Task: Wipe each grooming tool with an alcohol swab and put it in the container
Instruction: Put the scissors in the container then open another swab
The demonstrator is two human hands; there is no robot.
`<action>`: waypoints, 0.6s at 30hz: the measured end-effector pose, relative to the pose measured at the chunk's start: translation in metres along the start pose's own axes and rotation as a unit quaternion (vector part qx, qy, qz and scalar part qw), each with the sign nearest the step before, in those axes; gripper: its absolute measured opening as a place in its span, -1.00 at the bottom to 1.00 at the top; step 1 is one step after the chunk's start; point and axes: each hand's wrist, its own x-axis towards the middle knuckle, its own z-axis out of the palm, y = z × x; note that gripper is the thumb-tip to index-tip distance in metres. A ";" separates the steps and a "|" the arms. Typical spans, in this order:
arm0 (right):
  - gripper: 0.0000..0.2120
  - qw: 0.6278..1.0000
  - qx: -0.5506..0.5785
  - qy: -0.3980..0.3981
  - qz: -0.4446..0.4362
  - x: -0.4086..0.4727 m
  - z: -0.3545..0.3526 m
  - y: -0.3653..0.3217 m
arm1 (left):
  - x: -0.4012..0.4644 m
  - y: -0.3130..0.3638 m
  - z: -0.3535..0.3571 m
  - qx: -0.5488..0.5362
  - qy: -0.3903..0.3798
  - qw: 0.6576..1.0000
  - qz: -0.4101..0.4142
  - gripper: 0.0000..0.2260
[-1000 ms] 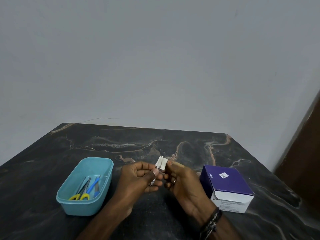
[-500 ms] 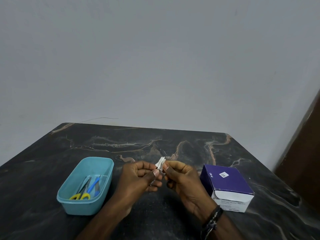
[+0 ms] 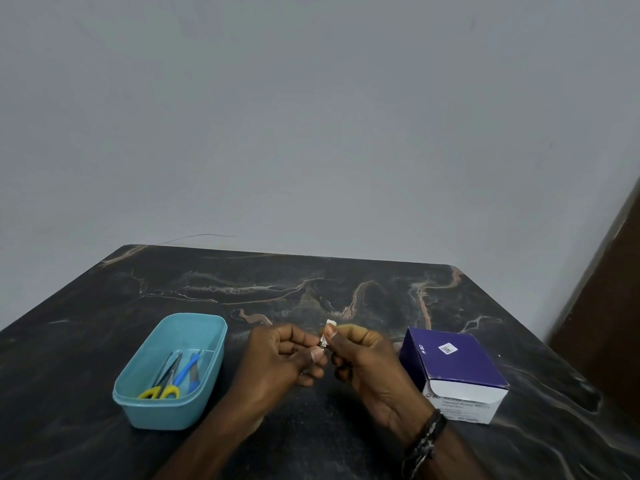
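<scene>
Above the middle of the dark marble-patterned table, both hands meet fingertip to fingertip. The left hand has its fingers curled, thumb and forefinger pinching a small shiny metal grooming tool; only a sliver of it shows between the fingers, so it may be a nail clipper, but its kind cannot be made out. The right hand, at 3 o'clock from the left, pinches a small white folded alcohol swab between thumb and forefinger, pressing it against the tool's upper end; a corner of the swab sticks up at 12 o'clock above the thumbnail. A dark beaded bracelet circles the right wrist.

At 9 o'clock from the hands, well apart from them, stands a light-blue rounded plastic container. Inside it lie yellow-handled scissors, a blue-handled slim tool and a thin dark metal tool, leaning together along the bottom.

At 3 o'clock from the hands, near the right wrist, sits a purple-and-white cardboard box of swabs, its white printed face turned toward 6 o'clock and a small white label on its purple top.
</scene>
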 end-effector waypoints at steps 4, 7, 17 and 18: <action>-0.75 0.999 0.014 0.031 -0.008 0.001 -0.002 -0.001 | 0.000 -0.002 0.002 0.011 -0.006 1.000 0.004 -0.94; -0.77 1.000 -0.001 0.011 -0.001 0.000 -0.001 -0.002 | 0.000 -0.002 0.004 0.009 0.017 1.000 0.010 -0.96; -0.75 0.998 0.008 0.056 -0.031 -0.001 0.001 -0.002 | -0.002 -0.001 0.006 0.019 0.011 1.000 0.014 -0.96; -0.74 0.998 0.008 0.057 -0.034 -0.001 0.001 -0.002 | -0.002 -0.001 0.006 0.019 0.010 1.000 0.013 -0.96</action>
